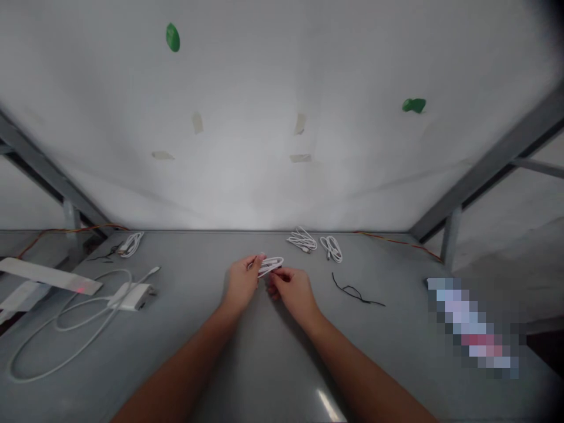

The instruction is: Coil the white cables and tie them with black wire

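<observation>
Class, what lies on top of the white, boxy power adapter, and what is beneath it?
A thin, looping white cable crosses over the white adapter. Smooth grey tabletop shows around it; what lies directly underneath is hidden by its body.

Left hand (242, 281) grips a coiled white cable (270, 267); right hand (296, 291) at its edge (exact grip too small to read). Three more white coils (302, 240) along the back of the grey worktop (255, 364). Thin black strand (362, 300) right, white adapter (131, 297) left.

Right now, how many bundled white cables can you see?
4: one bundled white cable between the hands, two more farther back to the right, another at back left.
</observation>
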Demonstrator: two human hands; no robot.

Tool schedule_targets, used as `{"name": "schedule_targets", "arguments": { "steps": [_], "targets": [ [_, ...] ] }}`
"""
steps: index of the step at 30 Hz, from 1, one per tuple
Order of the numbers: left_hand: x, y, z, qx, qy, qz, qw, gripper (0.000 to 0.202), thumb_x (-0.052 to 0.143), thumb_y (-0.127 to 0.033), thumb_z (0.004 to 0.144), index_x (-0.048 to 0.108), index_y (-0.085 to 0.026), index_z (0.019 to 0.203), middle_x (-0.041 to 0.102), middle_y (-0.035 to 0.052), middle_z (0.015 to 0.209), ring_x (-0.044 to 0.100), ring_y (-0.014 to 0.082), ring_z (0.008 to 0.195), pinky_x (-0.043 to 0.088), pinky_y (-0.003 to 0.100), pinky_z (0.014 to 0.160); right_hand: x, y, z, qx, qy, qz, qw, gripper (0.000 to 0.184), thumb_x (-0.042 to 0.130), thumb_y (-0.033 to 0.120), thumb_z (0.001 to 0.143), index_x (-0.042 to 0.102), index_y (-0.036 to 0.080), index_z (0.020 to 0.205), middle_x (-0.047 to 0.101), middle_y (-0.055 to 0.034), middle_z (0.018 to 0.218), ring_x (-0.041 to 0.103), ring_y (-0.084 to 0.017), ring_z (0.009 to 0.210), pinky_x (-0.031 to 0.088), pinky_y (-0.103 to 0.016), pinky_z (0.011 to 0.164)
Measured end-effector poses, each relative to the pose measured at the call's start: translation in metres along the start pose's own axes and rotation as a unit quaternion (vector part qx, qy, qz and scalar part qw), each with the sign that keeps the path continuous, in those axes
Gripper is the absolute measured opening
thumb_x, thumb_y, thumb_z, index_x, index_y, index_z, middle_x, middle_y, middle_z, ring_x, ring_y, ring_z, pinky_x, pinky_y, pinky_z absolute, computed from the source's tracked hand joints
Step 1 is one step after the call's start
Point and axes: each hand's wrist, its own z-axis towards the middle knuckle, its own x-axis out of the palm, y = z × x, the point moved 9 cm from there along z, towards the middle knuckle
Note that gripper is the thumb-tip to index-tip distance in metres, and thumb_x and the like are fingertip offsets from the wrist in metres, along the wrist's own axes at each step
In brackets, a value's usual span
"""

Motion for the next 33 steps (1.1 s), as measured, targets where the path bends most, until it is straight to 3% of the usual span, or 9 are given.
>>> {"name": "schedule_targets", "arguments": {
  "steps": [1, 3, 7, 12, 15, 19, 25, 29, 33],
  "targets": [
    [-0.001, -0.002, 0.0, 0.019, -0.008, 0.038, 0.999, 0.046, 0.053, -0.054, 0.093, 0.079, -0.016, 0.093, 0.057, 0.0004, 0.056, 0.049, 0.0162, 0.053, 0.035, 0.027, 0.054, -0.003, 0.011, -0.002, -0.049, -0.017, -0.076, 0.996, 0.014, 0.068, 0.028, 0.083, 0.073, 0.02, 0.072, 0.069, -0.0069, 0.068, 0.061, -0.019, 0.061, 0.048, -0.032, 0.058],
    [-0.001, -0.008, 0.001, 0.063, -0.02, 0.102, 0.993, 0.043, 0.052, -0.05, 0.096, 0.078, -0.018, 0.083, 0.065, 0.003, 0.064, 0.057, 0.0189, 0.065, 0.038, 0.027, 0.061, -0.001, 0.034, -0.01, -0.142, -0.028, -0.238, 0.961, 0.014, 0.063, 0.019, 0.085, 0.072, 0.022, 0.076, 0.072, -0.008, 0.077, 0.063, -0.021, 0.071, 0.047, -0.032, 0.068],
    [0.001, -0.013, -0.002, 0.109, -0.022, 0.138, 0.984, 0.038, 0.056, -0.043, 0.097, 0.077, -0.019, 0.076, 0.073, 0.0061, 0.074, 0.061, 0.02, 0.071, 0.038, 0.027, 0.068, 0.014, 0.053, -0.02, -0.204, 0.033, -0.445, 0.871, 0.015, 0.058, 0.014, 0.09, 0.071, 0.02, 0.085, 0.072, -0.0117, 0.088, 0.064, -0.023, 0.077, 0.044, -0.032, 0.072],
    [0.007, -0.021, -0.007, 0.124, 0.008, 0.196, 0.973, 0.031, 0.054, -0.032, 0.1, 0.078, -0.018, 0.087, 0.079, 0.0111, 0.093, 0.068, 0.0212, 0.08, 0.044, 0.029, 0.077, 0.027, 0.061, -0.025, -0.306, 0.076, -0.523, 0.792, 0.021, 0.053, 0.008, 0.093, 0.071, 0.015, 0.101, 0.071, -0.0144, 0.097, 0.063, -0.025, 0.087, 0.047, -0.034, 0.079],
    [0.011, -0.023, -0.008, 0.125, 0.034, 0.224, 0.966, 0.032, 0.049, -0.028, 0.102, 0.079, -0.019, 0.094, 0.08, 0.0109, 0.101, 0.071, 0.0214, 0.087, 0.048, 0.03, 0.083, 0.031, 0.064, -0.026, -0.372, 0.073, -0.516, 0.768, 0.024, 0.051, 0.002, 0.092, 0.07, 0.013, 0.104, 0.07, -0.0147, 0.102, 0.061, -0.026, 0.094, 0.049, -0.036, 0.087],
    [0.016, -0.021, -0.007, 0.154, 0.045, 0.231, 0.96, 0.031, 0.048, -0.024, 0.102, 0.078, -0.02, 0.099, 0.079, 0.0096, 0.106, 0.072, 0.0214, 0.097, 0.051, 0.031, 0.091, 0.026, 0.058, -0.017, -0.367, 0.054, -0.501, 0.782, 0.02, 0.052, 0.005, 0.096, 0.069, 0.014, 0.1, 0.07, -0.0122, 0.098, 0.061, -0.025, 0.093, 0.05, -0.035, 0.086],
    [0.018, -0.012, -0.005, 0.162, 0.042, 0.182, 0.969, 0.033, 0.044, -0.018, 0.101, 0.069, -0.017, 0.122, 0.075, 0.0128, 0.119, 0.07, 0.0221, 0.107, 0.051, 0.036, 0.1, 0.011, 0.046, 0.004, -0.291, 0.048, -0.462, 0.836, 0.012, 0.059, 0.009, 0.095, 0.067, 0.017, 0.092, 0.07, -0.0089, 0.094, 0.063, -0.021, 0.088, 0.048, -0.031, 0.08],
    [0.012, 0.001, -0.001, 0.076, 0.033, 0.12, 0.989, 0.027, 0.047, -0.02, 0.1, 0.063, -0.016, 0.121, 0.075, 0.0131, 0.112, 0.072, 0.0186, 0.083, 0.054, 0.032, 0.083, 0.005, 0.045, 0.009, -0.269, 0.049, -0.406, 0.872, 0.011, 0.064, 0.009, 0.094, 0.067, 0.018, 0.088, 0.069, -0.0065, 0.091, 0.063, -0.019, 0.085, 0.047, -0.029, 0.078],
    [0.009, 0.003, 0.0, 0.045, 0.034, 0.13, 0.99, 0.018, 0.05, -0.021, 0.099, 0.065, -0.017, 0.107, 0.075, 0.007, 0.088, 0.068, 0.0169, 0.069, 0.05, 0.029, 0.073, 0.006, 0.044, 0.008, -0.27, 0.072, -0.379, 0.882, 0.014, 0.062, 0.006, 0.093, 0.068, 0.018, 0.09, 0.069, -0.0061, 0.092, 0.064, -0.019, 0.086, 0.047, -0.029, 0.078]
  ]
}}
